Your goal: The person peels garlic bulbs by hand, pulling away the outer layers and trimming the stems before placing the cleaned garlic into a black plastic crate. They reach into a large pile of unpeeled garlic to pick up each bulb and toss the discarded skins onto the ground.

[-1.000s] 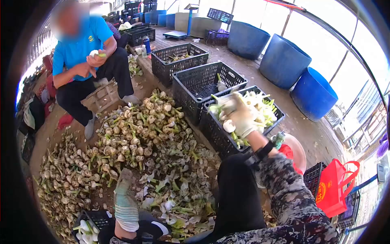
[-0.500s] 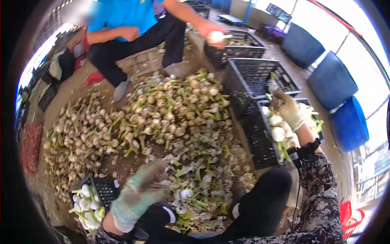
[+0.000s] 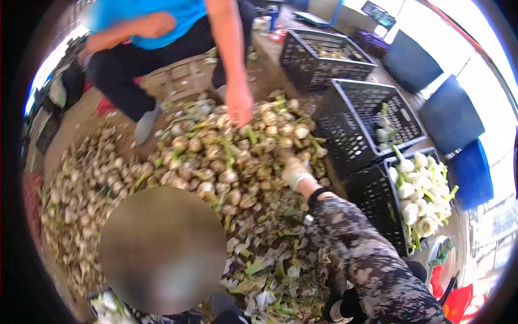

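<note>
My right hand (image 3: pixel 295 171), in a pale work glove, reaches into the near right side of the garlic pile (image 3: pixel 216 154). Its fingers are smeared and partly lost among the bulbs, so their grip does not show. My left hand cannot be seen; a round blurred patch covers the lower left. Peeled white garlic bulbs (image 3: pixel 421 194) with green stems fill the black crate (image 3: pixel 372 200) right of my right arm. Behind it, another black crate (image 3: pixel 345 121) has a few bulbs inside. Loose skins and leaf scraps (image 3: pixel 270 264) lie below my right hand.
Across the pile a person in a blue shirt (image 3: pixel 189 32) sits, one hand (image 3: pixel 239 105) touching the bulbs. A third black crate (image 3: pixel 324 67) stands behind. Blue barrels (image 3: pixel 472 173) line the right side. White bulbs (image 3: pixel 110 302) show at the lower left.
My right hand has moved from the crates leftward to the garlic pile. My left hand has gone from sight. The other person's hand has moved from the far crate down to the pile.
</note>
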A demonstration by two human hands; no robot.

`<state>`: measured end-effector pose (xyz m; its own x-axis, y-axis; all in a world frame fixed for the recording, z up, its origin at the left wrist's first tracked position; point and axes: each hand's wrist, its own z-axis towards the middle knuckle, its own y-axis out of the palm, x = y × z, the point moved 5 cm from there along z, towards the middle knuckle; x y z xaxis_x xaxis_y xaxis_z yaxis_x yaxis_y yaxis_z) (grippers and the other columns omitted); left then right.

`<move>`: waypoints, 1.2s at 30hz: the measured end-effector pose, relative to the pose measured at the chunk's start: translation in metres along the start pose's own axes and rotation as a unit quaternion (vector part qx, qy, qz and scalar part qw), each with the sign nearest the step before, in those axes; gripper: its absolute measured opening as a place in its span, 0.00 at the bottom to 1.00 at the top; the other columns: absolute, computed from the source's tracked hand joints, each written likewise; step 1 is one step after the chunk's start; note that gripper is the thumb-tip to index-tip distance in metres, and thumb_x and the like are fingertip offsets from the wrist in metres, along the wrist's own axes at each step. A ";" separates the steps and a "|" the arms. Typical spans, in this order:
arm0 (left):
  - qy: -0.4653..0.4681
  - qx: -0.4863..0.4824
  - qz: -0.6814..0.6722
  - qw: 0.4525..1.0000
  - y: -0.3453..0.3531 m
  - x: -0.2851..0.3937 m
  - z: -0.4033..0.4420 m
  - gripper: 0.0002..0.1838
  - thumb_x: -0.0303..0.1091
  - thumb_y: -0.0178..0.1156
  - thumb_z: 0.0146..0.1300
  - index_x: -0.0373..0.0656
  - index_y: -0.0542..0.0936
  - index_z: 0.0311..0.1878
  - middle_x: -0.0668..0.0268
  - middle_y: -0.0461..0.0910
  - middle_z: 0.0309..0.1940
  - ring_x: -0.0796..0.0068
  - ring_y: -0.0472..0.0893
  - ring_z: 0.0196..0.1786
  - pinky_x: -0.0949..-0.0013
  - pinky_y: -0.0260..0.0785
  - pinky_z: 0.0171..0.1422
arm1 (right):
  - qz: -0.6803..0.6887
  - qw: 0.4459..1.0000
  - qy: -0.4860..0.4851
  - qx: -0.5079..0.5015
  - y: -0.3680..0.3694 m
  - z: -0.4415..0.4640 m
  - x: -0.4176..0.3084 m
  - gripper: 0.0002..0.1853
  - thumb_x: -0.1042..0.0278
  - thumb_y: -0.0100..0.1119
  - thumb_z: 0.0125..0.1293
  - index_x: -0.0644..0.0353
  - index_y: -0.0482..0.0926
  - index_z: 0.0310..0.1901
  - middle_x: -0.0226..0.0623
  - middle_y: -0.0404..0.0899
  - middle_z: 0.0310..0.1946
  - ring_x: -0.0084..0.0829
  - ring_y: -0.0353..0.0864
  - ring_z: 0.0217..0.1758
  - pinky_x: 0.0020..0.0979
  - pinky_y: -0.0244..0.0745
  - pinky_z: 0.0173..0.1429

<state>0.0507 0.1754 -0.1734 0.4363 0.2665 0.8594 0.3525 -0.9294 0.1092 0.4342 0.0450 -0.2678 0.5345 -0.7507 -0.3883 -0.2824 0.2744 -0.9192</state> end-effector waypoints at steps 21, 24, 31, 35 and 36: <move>0.031 -0.085 -0.295 0.951 0.098 0.055 0.023 0.26 0.39 0.57 0.55 0.39 0.70 0.57 0.62 0.76 0.46 0.67 0.77 0.46 0.65 0.70 0.52 | 0.622 0.772 -0.110 -0.066 -0.036 -0.180 -0.122 0.33 0.55 0.51 0.65 0.68 0.59 0.65 0.52 0.67 0.61 0.41 0.65 0.66 0.35 0.60 0.67; 0.174 0.060 -0.105 0.977 0.082 0.079 0.005 0.29 0.24 0.64 0.48 0.39 0.70 0.57 0.63 0.74 0.44 0.71 0.77 0.43 0.69 0.72 0.48 | 0.803 0.562 0.076 -0.183 -0.023 -0.193 -0.114 0.21 0.66 0.51 0.65 0.66 0.68 0.58 0.43 0.76 0.47 0.31 0.75 0.46 0.27 0.70 0.46; 0.479 0.224 0.396 0.751 0.092 0.120 -0.039 0.43 0.30 0.76 0.34 0.38 0.70 0.59 0.53 0.73 0.49 0.53 0.77 0.48 0.61 0.72 0.51 | 0.803 0.566 0.140 -0.126 -0.069 -0.228 -0.164 0.16 0.61 0.57 0.65 0.63 0.75 0.49 0.29 0.77 0.39 0.19 0.74 0.37 0.22 0.69 0.38; 0.487 0.227 0.427 0.727 0.098 0.125 -0.064 0.43 0.31 0.77 0.32 0.39 0.71 0.58 0.54 0.72 0.50 0.53 0.76 0.49 0.59 0.70 0.52 | 0.753 0.648 0.049 -0.103 -0.100 -0.235 -0.184 0.18 0.62 0.60 0.63 0.68 0.74 0.48 0.30 0.80 0.37 0.18 0.76 0.37 0.21 0.72 0.41; 0.488 0.226 0.419 0.731 0.097 0.125 -0.068 0.43 0.32 0.77 0.31 0.40 0.71 0.58 0.55 0.72 0.50 0.53 0.75 0.49 0.59 0.70 0.53 | 0.769 0.627 0.058 -0.110 -0.099 -0.235 -0.185 0.18 0.63 0.62 0.62 0.71 0.74 0.46 0.32 0.80 0.36 0.17 0.76 0.37 0.20 0.72 0.41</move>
<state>0.0827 0.1007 -0.0216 -0.0659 -0.8629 0.5011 0.6342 -0.4240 -0.6466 0.1761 0.0156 -0.0892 -0.5633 0.2580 -0.7849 -0.5029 0.6467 0.5735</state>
